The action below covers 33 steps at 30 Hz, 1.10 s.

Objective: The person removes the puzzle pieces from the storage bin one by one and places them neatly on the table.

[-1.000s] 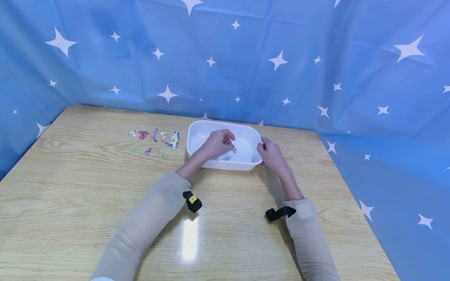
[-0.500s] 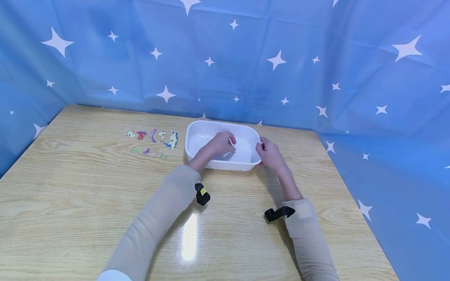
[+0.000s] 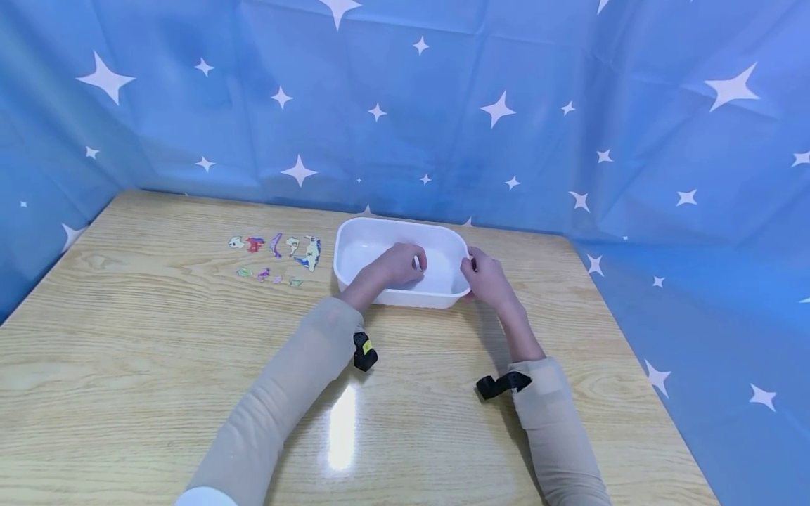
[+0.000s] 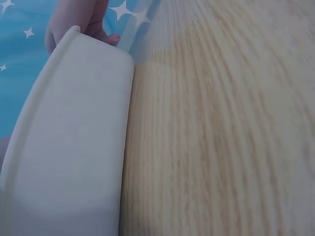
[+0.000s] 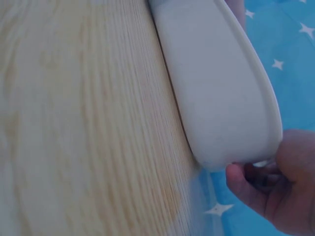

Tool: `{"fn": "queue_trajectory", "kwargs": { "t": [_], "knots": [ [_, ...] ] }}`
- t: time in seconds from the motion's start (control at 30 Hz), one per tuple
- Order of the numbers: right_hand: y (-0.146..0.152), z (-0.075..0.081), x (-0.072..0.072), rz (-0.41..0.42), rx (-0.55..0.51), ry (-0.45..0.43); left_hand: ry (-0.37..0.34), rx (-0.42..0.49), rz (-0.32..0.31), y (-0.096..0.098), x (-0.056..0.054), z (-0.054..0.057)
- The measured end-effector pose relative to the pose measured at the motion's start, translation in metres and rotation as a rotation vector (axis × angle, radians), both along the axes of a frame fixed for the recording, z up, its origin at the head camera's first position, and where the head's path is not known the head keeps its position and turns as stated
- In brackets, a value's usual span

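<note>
A white plastic basin (image 3: 443,281) stands on the wooden table. My left hand (image 3: 400,264) reaches over its near rim, with curled fingers and thumb tips close together low inside. Whether a small cutout is between those fingertips is hidden. My right hand (image 3: 489,277) grips the right end of the basin's rim; in the right wrist view, the thumb and fingers of that hand (image 5: 290,182) hold the basin's end (image 5: 221,98). The left wrist view shows the basin's outer wall (image 4: 74,128) and the right hand (image 4: 83,22) at its far end.
Left of the basin, several flat coloured cutouts lie in two rows, among them a red one (image 3: 254,244), a purple one (image 3: 275,244) and a larger blue-and-cream one (image 3: 311,254). A blue curtain with white stars (image 3: 405,140) hangs right behind the table (image 3: 158,337).
My left hand has moved slightly right and lower in the basin, and its fingertips have drawn together. The small coloured cutout seen below them earlier is now out of sight. The right hand stays put.
</note>
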State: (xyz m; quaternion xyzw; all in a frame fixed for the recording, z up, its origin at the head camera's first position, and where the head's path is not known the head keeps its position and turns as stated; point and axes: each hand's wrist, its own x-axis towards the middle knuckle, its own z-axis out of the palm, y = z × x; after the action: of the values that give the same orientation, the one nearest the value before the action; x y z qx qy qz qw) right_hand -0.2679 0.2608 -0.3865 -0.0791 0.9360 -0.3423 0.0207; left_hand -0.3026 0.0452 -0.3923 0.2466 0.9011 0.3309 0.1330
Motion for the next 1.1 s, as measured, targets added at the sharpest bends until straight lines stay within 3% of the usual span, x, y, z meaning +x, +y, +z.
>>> {"fn": "queue_trajectory", "kwargs": {
  "t": [0.7,1.1],
  "knots": [
    [0.0004,0.0003,0.0009,0.002,0.000,0.006,0.018,-0.014,-0.017,0.0015,0.0010,-0.0010],
    [0.0013,-0.0012,-0.0004,-0.001,-0.002,0.013,0.011,0.101,-0.011,-0.0020,-0.0023,-0.0015]
  ]
}}
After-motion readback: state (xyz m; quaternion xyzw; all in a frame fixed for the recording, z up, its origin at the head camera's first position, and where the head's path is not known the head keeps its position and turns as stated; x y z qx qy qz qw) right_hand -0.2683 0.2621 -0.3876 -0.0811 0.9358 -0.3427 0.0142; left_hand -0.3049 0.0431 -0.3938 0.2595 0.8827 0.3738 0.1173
